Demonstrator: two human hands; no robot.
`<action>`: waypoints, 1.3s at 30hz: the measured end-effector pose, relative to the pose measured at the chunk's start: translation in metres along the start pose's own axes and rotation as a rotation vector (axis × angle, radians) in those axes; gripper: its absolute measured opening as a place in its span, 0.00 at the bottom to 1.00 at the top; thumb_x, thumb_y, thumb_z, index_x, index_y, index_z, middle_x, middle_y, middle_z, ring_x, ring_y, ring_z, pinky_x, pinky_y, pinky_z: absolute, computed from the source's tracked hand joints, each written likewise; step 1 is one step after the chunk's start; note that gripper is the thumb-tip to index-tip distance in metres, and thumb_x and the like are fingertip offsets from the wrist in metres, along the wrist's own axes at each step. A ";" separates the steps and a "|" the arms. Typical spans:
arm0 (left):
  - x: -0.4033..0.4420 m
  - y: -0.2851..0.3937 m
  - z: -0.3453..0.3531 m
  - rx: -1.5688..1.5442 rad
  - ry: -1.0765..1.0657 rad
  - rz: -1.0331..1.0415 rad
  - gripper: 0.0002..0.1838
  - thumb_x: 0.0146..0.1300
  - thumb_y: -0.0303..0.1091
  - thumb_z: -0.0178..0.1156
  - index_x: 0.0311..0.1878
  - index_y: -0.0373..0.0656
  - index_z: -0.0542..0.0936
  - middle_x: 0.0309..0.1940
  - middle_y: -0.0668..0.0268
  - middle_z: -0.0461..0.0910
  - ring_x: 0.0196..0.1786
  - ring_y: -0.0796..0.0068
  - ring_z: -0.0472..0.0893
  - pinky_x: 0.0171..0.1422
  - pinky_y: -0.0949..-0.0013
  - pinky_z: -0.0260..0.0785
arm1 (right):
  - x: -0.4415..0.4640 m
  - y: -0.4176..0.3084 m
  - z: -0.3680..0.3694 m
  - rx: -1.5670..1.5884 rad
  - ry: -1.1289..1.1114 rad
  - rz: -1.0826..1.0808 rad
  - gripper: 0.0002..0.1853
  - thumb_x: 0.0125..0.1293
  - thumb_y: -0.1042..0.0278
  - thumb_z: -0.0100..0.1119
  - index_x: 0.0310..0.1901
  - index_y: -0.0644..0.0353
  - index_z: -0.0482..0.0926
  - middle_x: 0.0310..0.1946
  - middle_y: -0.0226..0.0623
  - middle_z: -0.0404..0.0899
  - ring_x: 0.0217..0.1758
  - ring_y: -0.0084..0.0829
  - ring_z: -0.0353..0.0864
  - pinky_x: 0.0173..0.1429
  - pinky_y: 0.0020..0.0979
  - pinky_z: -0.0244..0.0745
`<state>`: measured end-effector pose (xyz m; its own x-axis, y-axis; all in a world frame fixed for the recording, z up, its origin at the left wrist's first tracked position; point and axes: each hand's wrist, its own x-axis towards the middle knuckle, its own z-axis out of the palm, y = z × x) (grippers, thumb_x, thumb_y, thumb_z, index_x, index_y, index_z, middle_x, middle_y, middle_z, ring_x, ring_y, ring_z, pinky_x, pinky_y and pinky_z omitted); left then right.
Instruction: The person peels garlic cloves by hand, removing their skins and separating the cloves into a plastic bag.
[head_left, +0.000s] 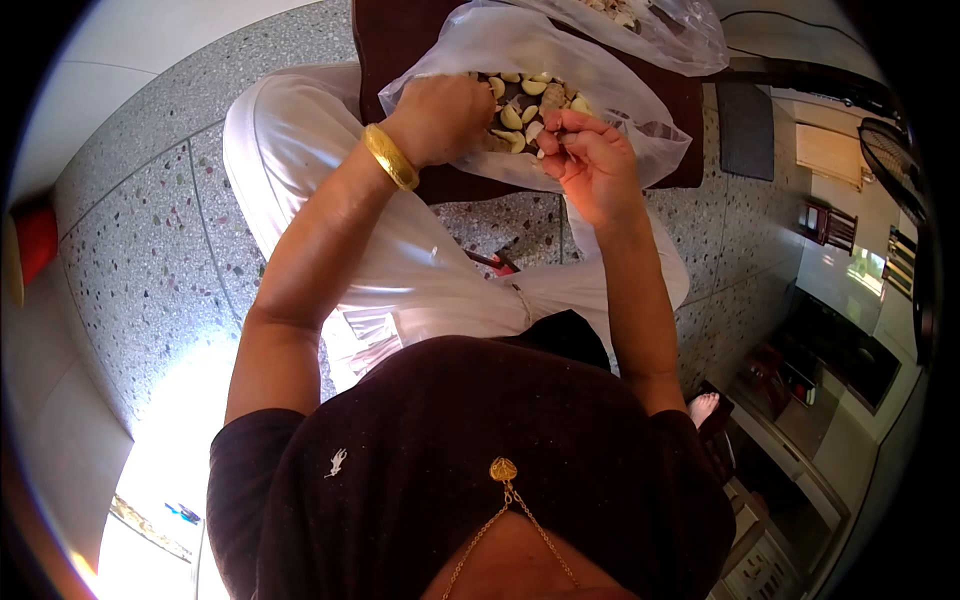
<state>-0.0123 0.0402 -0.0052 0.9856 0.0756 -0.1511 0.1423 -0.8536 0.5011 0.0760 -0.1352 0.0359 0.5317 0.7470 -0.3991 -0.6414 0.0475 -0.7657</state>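
My left hand (440, 118), with a gold bangle (390, 157) at the wrist, reaches over the near left side of a clear plastic bag (640, 120). Its fingers curl down and their tips are hidden. Inside the bag lie several pale garlic cloves (511, 117) and a knobbly tan piece (552, 98) that looks like ginger. Over the bag's right part, my right hand (597, 165) has thumb and fingers pinched together on a small piece that looks like a garlic clove, mostly covered by the fingertips.
The bag rests on a dark brown low table (390, 40). Behind it is a second plastic bag (690, 35) with pale scraps. My crossed legs in white trousers (300, 150) are below, on a speckled floor (140, 220). A grey mat (746, 130) and a black fan (890, 160) are at right.
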 end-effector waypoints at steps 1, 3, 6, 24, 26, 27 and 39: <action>-0.001 -0.001 0.004 0.030 0.047 0.036 0.07 0.43 0.33 0.61 0.28 0.46 0.80 0.30 0.65 0.77 0.37 0.60 0.78 0.39 0.61 0.70 | 0.000 -0.001 0.000 0.028 0.010 -0.006 0.10 0.54 0.85 0.44 0.35 0.66 0.75 0.32 0.39 0.75 0.30 0.27 0.73 0.27 0.24 0.67; -0.004 -0.003 0.011 0.088 0.141 0.107 0.07 0.42 0.33 0.62 0.28 0.46 0.80 0.31 0.65 0.75 0.37 0.61 0.77 0.38 0.60 0.69 | 0.001 -0.002 -0.001 0.069 0.013 -0.006 0.11 0.53 0.85 0.43 0.34 0.66 0.75 0.33 0.39 0.74 0.31 0.28 0.72 0.26 0.24 0.66; -0.004 0.001 0.015 0.098 0.122 0.126 0.09 0.40 0.35 0.64 0.28 0.46 0.80 0.32 0.66 0.73 0.37 0.61 0.76 0.38 0.60 0.69 | 0.005 -0.003 -0.006 0.100 -0.016 0.001 0.10 0.52 0.85 0.42 0.32 0.65 0.75 0.34 0.39 0.73 0.31 0.28 0.71 0.25 0.22 0.65; 0.020 0.020 0.030 0.198 0.296 -0.028 0.06 0.49 0.32 0.59 0.32 0.45 0.80 0.31 0.65 0.76 0.35 0.65 0.79 0.36 0.64 0.72 | 0.009 -0.004 -0.015 0.145 -0.016 -0.010 0.06 0.62 0.76 0.44 0.37 0.62 0.72 0.32 0.35 0.71 0.30 0.25 0.69 0.24 0.21 0.63; 0.025 0.012 0.042 0.031 0.309 0.095 0.06 0.50 0.32 0.59 0.32 0.44 0.80 0.31 0.64 0.77 0.35 0.65 0.79 0.35 0.63 0.71 | 0.007 -0.003 -0.010 0.118 0.010 -0.016 0.06 0.65 0.75 0.45 0.38 0.62 0.73 0.32 0.33 0.71 0.30 0.25 0.69 0.24 0.22 0.63; 0.024 0.012 0.038 -0.052 0.315 0.156 0.06 0.51 0.32 0.58 0.33 0.43 0.79 0.31 0.63 0.78 0.35 0.64 0.79 0.35 0.63 0.71 | 0.008 -0.003 -0.012 0.117 -0.016 -0.019 0.06 0.65 0.73 0.45 0.39 0.61 0.73 0.32 0.33 0.70 0.30 0.24 0.68 0.24 0.21 0.62; 0.020 0.017 0.019 -1.366 -0.025 0.192 0.10 0.59 0.26 0.58 0.44 0.36 0.73 0.33 0.71 0.76 0.35 0.85 0.74 0.40 0.80 0.69 | 0.006 -0.005 -0.019 0.009 0.092 -0.108 0.09 0.66 0.66 0.49 0.30 0.60 0.72 0.27 0.30 0.70 0.26 0.20 0.67 0.23 0.18 0.61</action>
<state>0.0084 0.0177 -0.0157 1.0000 -0.0067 0.0070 -0.0044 0.3304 0.9438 0.0928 -0.1435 0.0273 0.6458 0.6736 -0.3595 -0.5826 0.1304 -0.8023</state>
